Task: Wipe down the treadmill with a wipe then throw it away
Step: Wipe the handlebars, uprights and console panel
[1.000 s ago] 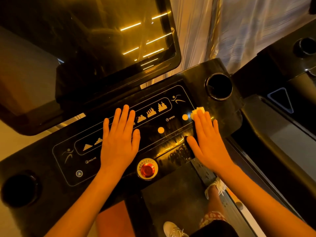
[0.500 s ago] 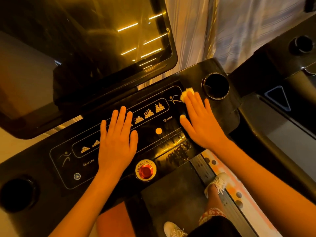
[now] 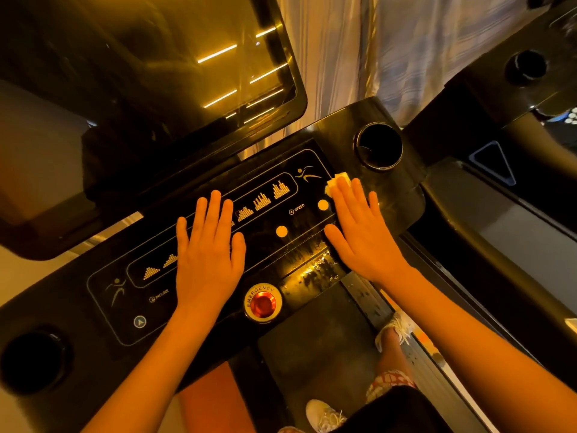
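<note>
The treadmill's black control console (image 3: 93, 310) fills the middle of the view, with lit speed and incline markings. My right hand (image 3: 362, 232) lies flat with straight fingers on the console's right side, pressing a small pale wipe (image 3: 334, 181) whose corner shows past the fingertips, just left of the right cup holder (image 3: 379, 146). My left hand (image 3: 209, 251) rests flat, fingers straight, on the middle of the panel, holding nothing. Wet streaks glisten on the console's lower edge near my right thumb.
A red emergency button (image 3: 263, 303) sits below my left hand. A dark tilted screen (image 3: 140, 89) rises behind the console. Another cup holder (image 3: 34, 360) is at the far left. A second treadmill (image 3: 515, 151) stands on the right. My feet are on the belt (image 3: 318, 339).
My right hand slid the wipe up toward the runner symbol, then came back a little to the right beside the cup holder. My left hand stayed put.
</note>
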The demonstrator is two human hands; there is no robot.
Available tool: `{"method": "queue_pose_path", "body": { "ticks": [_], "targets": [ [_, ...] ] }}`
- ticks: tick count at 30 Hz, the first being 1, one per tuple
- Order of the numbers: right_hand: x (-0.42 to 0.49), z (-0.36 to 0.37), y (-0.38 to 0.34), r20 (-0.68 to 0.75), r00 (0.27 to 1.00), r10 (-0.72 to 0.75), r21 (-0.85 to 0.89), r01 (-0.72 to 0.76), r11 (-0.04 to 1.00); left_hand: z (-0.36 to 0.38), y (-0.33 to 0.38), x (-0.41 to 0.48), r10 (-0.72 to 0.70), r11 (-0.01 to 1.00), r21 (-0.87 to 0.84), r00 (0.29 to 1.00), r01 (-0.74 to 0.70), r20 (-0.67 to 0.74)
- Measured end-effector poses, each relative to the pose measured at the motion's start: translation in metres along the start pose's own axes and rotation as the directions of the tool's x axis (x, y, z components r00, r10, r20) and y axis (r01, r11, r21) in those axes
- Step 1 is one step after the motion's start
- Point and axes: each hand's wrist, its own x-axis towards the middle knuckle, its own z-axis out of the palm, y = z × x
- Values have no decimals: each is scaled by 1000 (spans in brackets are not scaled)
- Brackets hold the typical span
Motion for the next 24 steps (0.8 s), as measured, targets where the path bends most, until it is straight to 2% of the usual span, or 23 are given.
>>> {"method": "queue_pose_path", "body": {
  "ticks": [9, 12, 15, 20, 24],
  "targets": [
    [-21, 1, 11, 41, 999, 2, -25, -1, 1000, -2, -4, 3, 84, 990, -114, 996, -83, 6],
    [-23, 6, 6, 16, 999, 34, -16, -34, 999, -7, 10, 15, 239, 950, -207, 971, -235, -5],
    [-24, 10, 5, -2, 998, 57, 4, -57, 998, -11, 37, 37, 409, 897, -177, 913, -404, -13],
    [-24, 8, 7, 13, 999, 42, 54, -43, 998, 6, 55, 72, 350, 936, -85, 931, -342, 107],
    [-8, 2, 7, 4, 1000, 29, 48, -29, 998, 16, 58, 68, 331, 943, 12, 941, -333, 69]
  ]
}}
